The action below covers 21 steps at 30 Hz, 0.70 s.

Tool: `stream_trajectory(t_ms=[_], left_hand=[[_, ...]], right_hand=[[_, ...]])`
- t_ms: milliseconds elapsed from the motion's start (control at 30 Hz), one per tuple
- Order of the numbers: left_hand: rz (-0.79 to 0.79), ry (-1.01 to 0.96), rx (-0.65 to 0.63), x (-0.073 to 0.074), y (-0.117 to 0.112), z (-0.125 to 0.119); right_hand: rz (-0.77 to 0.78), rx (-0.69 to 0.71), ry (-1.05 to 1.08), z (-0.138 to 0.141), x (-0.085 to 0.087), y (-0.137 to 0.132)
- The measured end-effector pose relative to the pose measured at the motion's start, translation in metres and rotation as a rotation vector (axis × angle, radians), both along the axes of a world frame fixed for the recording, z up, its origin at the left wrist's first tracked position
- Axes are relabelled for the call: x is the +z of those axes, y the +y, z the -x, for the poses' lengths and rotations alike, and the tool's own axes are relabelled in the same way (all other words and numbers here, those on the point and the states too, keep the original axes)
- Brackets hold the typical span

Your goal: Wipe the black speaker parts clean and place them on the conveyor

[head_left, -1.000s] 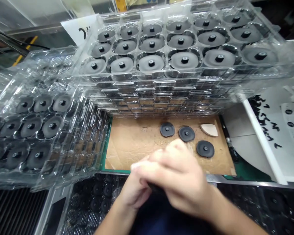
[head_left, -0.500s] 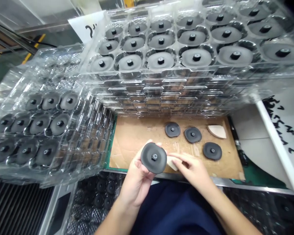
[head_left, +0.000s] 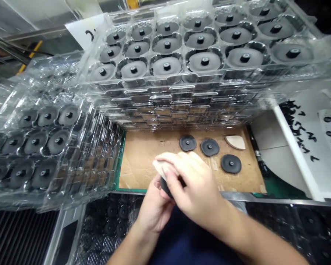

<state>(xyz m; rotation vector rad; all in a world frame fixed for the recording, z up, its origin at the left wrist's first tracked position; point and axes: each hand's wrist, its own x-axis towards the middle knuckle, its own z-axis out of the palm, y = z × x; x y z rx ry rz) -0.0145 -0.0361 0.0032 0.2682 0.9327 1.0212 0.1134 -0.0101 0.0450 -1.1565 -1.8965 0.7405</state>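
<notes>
My left hand (head_left: 154, 208) grips a black disc with a central hub (head_left: 166, 187), mostly hidden behind my right hand. Over it, my right hand (head_left: 194, 184) pinches a cream-coloured pad (head_left: 160, 167) at the disc's upper edge; whether pad and disc touch is hard to tell. Beyond my hands, on the brown cardboard (head_left: 139, 154), lie three more black discs: one at the back (head_left: 187, 142), one in the middle (head_left: 210, 147) and one nearer on the right (head_left: 231, 163). A second cream wedge-shaped pad (head_left: 235, 142) rests at the cardboard's right.
A tall stack of clear plastic trays (head_left: 179, 90) filled with black discs stands behind the cardboard. Another tray stack (head_left: 96, 147) rises at the left. A white panel edge (head_left: 298, 147) and a dark pen-like object (head_left: 257, 156) border the right side.
My right hand has lifted the cream pad from the cardboard and brought it left over the disc in my left hand. The disc has been tilted. The whole view has shifted slightly.
</notes>
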Motion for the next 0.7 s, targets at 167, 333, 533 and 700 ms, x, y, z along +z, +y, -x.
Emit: stream_trajectory(t_ms=[167, 333, 533, 700], left_hand=[[-0.041, -0.131, -0.015, 0.003, 0.003, 0.003], [-0.029, -0.149, -0.035, 0.003, 0.005, 0.001], [-0.087, -0.096, -0.127, 0.007, 0.002, 0.004], [-0.057, -0.305, -0.169, 0.007, 0.002, 0.01]], right_hand=[[0.139, 0.245, 0.01, -0.021, 0.006, -0.014], [-0.006, 0.006, -0.264, -0.035, 0.015, -0.011], [-0.168, 0.251, -0.054, -0.032, 0.003, 0.019], [0.33, -0.196, 0.155, -0.047, -0.029, 0.001]])
